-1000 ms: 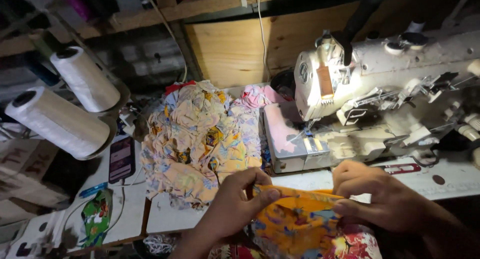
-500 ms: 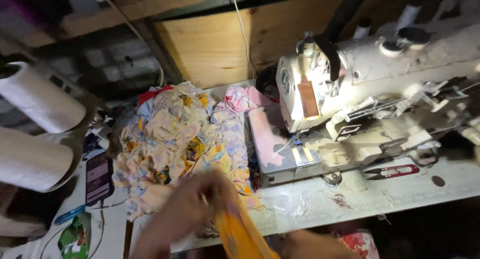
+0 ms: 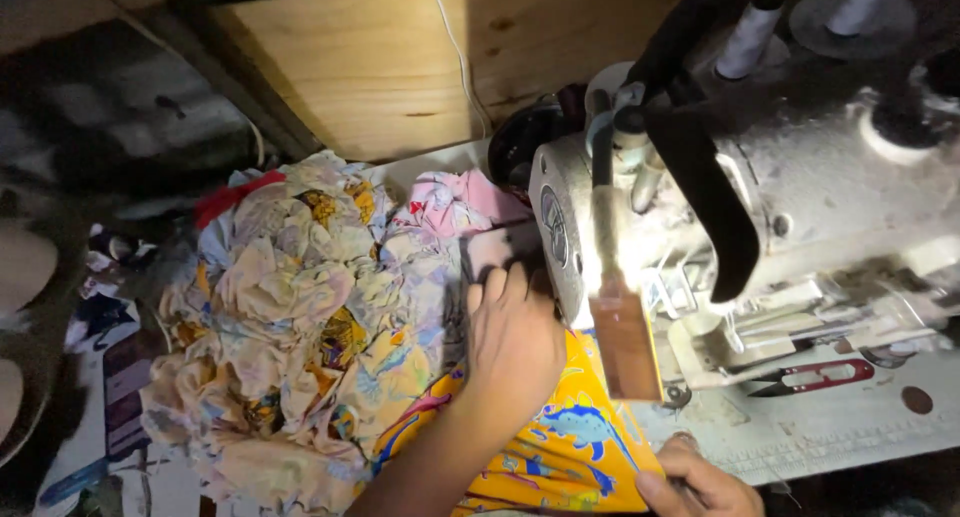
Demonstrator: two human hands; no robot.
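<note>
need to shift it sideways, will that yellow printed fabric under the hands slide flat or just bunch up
The yellow printed fabric probably bunches: it already drapes in soft folds. It looks thin and light, likely floppy when lifted. The left hand lies flat on it and the right hand is at its edge.

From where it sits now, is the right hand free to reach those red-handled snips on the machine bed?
Probably yes: the right hand pinches the orange fabric at the table edge, and bare bed lies between it and the red-handled snips.

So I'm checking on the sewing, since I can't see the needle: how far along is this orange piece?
Looks done: a heap of printed pieces sits left of the sewing machine. In hand: left hand presses the orange dinosaur-print fabric toward the machine; right hand holds its near edge. Stitching on it can't be seen yet.
</note>
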